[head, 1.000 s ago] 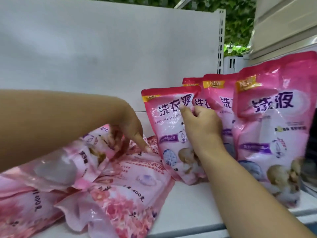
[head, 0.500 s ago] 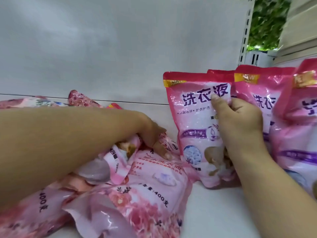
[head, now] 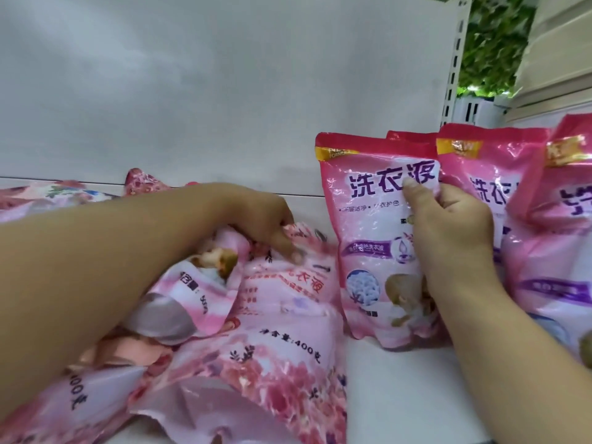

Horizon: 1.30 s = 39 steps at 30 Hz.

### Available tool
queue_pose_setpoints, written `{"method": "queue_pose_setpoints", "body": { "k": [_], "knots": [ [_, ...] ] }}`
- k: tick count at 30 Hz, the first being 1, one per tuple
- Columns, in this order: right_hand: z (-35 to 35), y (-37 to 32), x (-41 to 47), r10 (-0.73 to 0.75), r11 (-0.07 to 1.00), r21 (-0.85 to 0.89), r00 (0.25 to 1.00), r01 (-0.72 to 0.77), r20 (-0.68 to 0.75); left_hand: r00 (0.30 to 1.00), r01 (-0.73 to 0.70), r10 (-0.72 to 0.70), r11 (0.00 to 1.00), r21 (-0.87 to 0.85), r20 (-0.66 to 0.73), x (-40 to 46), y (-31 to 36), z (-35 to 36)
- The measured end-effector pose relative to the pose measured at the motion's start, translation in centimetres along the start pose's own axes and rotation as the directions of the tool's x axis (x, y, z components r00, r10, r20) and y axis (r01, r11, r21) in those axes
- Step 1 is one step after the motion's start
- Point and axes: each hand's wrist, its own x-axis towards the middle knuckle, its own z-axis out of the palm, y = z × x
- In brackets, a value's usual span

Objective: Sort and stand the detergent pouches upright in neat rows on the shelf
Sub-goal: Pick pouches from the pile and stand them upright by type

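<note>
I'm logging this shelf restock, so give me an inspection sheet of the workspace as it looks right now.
Surface: white shelf, bare patch at front.
Job's things: upright pouch at the left end of the standing row; floral pouches lie in a heap on the left.
Clutter: nothing seen.
Grippers: right hand grips the upright pouch's right side; left hand grips a pouch in the heap.
Cables: nothing seen.
Surroundings: white back panel, slotted upright, green foliage behind.

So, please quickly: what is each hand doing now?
Left hand: grips a flat-lying pouch in the pile.
Right hand: holds the upright pouch by its edge.
</note>
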Motion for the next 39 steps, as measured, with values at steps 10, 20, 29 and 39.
{"method": "queue_pose_setpoints", "body": {
  "k": [10,20,29,39],
  "knots": [
    [2.2,-0.1,-0.3,0.034,0.992,0.123,0.994,-0.021,-0.106,0.534,-0.256,-0.537,0.633,-0.731,-0.653,-6.7,-5.8,-3.6],
    [7.1,-2.4,1.8,0.025,0.992,0.123,0.999,-0.029,0.034,0.278,-0.286,-0.771,0.502,-0.816,-0.572,-6.9,-9.8,-3.6],
    [8.3,4.2,2.8,0.376,0.906,0.11,0.895,-0.41,0.238,0.415,-0.142,-0.747,0.511,-0.848,-0.52,-6.0,-10.1,-3.1],
    [10.4,3.6,3.1,0.393,0.816,0.278,0.839,-0.507,0.377,0.479,-0.192,-0.733,0.448,-0.873,-0.482,-6.0,-9.8,-3.0]
  ]
}}
